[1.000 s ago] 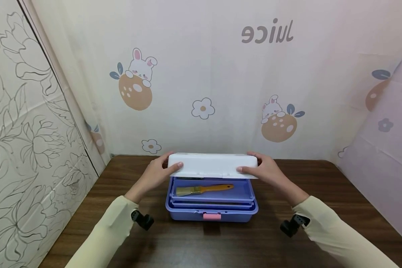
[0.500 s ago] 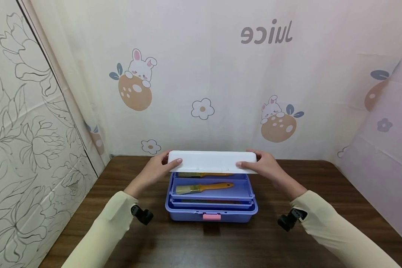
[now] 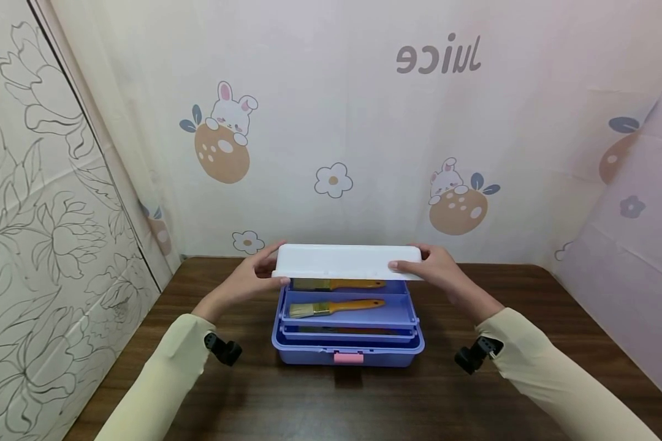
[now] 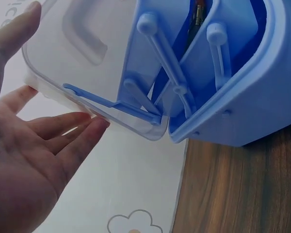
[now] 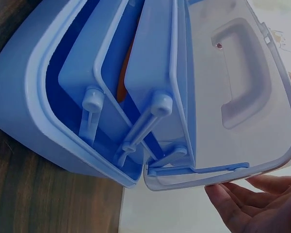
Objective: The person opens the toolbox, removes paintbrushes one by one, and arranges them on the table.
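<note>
A purple-blue toolbox (image 3: 349, 356) with a pink latch (image 3: 349, 358) stands on the table, its white lid (image 3: 349, 261) raised and tilted back. Stepped trays rise from it on hinged arms. One flat paintbrush (image 3: 336, 308) with a yellow handle lies in the upper front tray, and a second paintbrush (image 3: 339, 284) shows behind it, partly under the lid's edge. My left hand (image 3: 248, 282) is at the lid's left end, its nearly straight fingers touching the outside and its thumb at the lower corner. My right hand (image 3: 441, 269) holds the right end, thumb over the front.
The dark wooden table (image 3: 342, 410) reaches back to a printed curtain (image 3: 336, 122). Blue hinge arms (image 4: 167, 58) link the trays and lid at the box's ends. A brown-red handle (image 5: 126, 73) shows inside a lower tray.
The lid has tilted farther back, uncovering the rear paintbrush and spreading the trays slightly. My left thumb has slid off the lid's front face to its corner; my right hand has kept its hold.
</note>
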Demonstrator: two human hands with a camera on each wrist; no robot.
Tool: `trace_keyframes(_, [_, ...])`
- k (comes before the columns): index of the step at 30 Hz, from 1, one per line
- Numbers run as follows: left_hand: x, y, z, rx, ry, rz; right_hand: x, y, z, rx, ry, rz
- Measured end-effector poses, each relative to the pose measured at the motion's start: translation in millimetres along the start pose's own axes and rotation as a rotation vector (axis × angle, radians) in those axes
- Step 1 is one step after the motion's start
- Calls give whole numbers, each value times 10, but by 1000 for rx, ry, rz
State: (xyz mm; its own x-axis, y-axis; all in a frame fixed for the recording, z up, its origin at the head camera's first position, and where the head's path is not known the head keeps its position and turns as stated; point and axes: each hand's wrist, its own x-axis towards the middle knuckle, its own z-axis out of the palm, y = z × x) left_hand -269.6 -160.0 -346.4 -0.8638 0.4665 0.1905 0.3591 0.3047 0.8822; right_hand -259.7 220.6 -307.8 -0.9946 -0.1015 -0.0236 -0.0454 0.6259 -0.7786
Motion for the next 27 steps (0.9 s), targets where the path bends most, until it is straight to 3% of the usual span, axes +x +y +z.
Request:
trace_keyframes(14, [28, 14, -24, -1, 7, 10, 14, 5, -10, 4, -12, -47])
trace_keyframes(19, [44, 8, -26, -4, 15, -15, 17, 132, -71, 56, -63, -134])
trace_keyframes(27, [55, 24, -24, 13, 17, -13, 86, 476, -230, 204, -200, -346])
